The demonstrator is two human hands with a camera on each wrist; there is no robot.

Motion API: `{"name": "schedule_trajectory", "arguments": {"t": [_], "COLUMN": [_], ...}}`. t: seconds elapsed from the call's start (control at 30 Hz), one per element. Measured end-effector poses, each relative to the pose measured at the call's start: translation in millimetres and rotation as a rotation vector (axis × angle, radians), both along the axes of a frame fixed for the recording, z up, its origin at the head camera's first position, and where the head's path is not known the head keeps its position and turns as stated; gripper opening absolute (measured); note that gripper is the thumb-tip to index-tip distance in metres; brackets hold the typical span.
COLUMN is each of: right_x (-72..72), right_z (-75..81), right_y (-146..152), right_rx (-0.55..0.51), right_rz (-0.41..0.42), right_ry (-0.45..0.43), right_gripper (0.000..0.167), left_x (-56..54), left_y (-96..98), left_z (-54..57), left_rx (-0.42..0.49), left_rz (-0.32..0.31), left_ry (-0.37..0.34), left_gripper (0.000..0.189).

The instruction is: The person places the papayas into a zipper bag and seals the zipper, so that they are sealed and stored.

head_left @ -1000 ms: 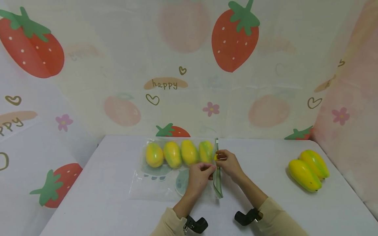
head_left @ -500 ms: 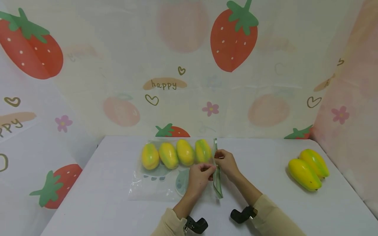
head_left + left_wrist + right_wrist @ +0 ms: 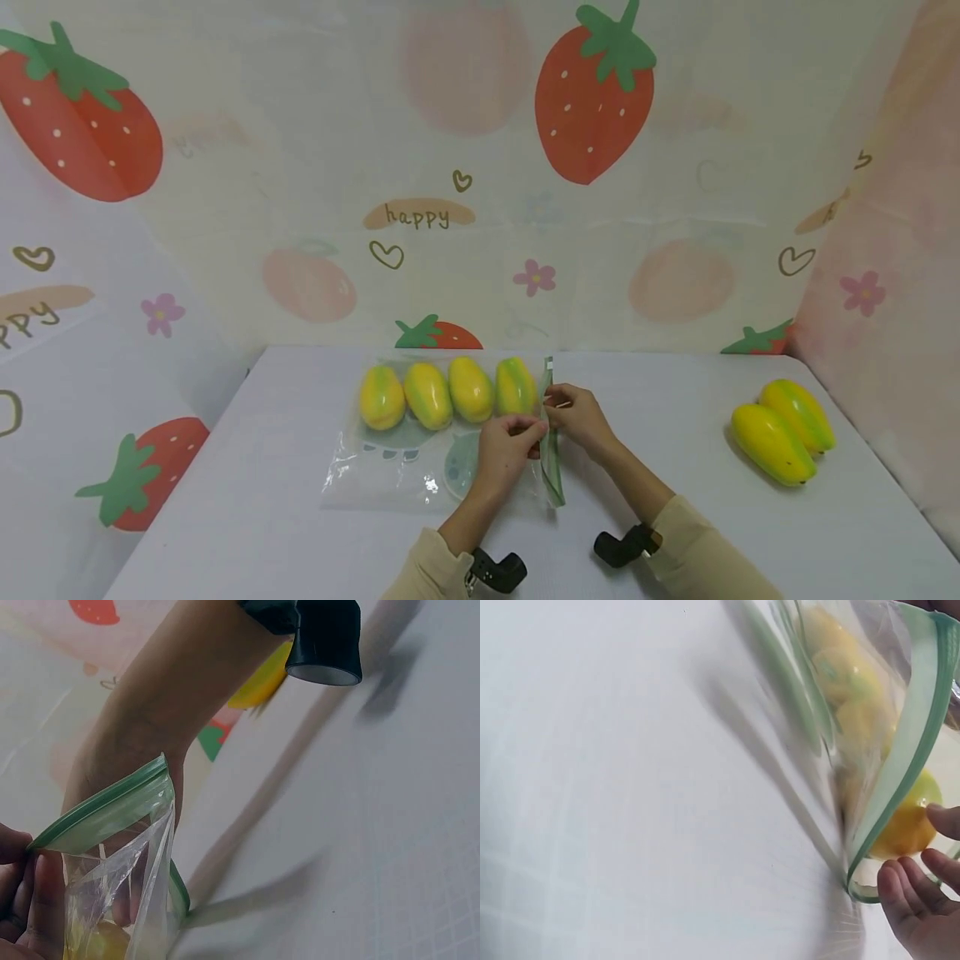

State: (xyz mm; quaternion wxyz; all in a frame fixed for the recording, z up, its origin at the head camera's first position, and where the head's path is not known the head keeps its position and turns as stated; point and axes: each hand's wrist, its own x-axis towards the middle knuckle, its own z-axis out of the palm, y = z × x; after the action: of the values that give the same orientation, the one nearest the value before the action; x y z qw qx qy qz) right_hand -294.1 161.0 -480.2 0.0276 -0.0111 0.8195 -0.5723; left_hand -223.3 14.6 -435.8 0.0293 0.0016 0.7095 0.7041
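Note:
A clear zip bag [image 3: 375, 483] with a green zip edge lies flat on the table, several yellow-green mangoes [image 3: 471, 390] in a row inside it. Its mouth faces right. My left hand [image 3: 504, 446] pinches the upper layer of the mouth between thumb and fingers, lifting the green zip edge [image 3: 112, 806]. At the far part of the mouth is my right hand [image 3: 579, 418], its thumb and fingers apart and nothing between them. In the right wrist view its fingertips reach into the gaping mouth, close to the nearest mango [image 3: 909, 825].
Two more mangoes [image 3: 776, 446] lie side by side at the right of the white table [image 3: 660, 442]. A fabric backdrop with strawberry prints [image 3: 596, 100] rises behind and at both sides. Black wrist cameras [image 3: 501, 572] sit on both forearms.
The mangoes in the bag have shifted slightly left. A yellow bit of mango at my right fingers is no longer seen there. My left hand keeps its pinch on the bag.

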Motion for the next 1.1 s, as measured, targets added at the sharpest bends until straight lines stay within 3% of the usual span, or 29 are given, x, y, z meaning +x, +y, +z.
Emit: {"name": "schedule_trajectory", "arguments": {"t": [0.17,0.63,0.9,1.1], "right_x": [3.2,9.0,12.4,17.5], "right_z": [3.9,16.5,25.7,36.0], "right_y": [3,31,50,62], "right_rx": [0.017,0.11,0.166,0.233], "right_rz": [0.033,0.055,0.056,0.044], "right_ry": [-0.004,0.053,0.091,0.119], "right_gripper": [0.034,0.038,0.037,0.035], "left_x": [-13.8,-15.9,-14.4,-12.5], "left_y": [2.6,3.1,1.5,0.6], "left_z": [-25.6,-29.5,-31.0,-27.5], "left_rx": [-0.009,0.002,0.035,0.03], "left_rz": [0.011,0.011,0.0,0.011], "left_ry": [-0.01,-0.02,0.03,-0.024], "left_gripper": [0.022,0.023,0.017,0.018]}}
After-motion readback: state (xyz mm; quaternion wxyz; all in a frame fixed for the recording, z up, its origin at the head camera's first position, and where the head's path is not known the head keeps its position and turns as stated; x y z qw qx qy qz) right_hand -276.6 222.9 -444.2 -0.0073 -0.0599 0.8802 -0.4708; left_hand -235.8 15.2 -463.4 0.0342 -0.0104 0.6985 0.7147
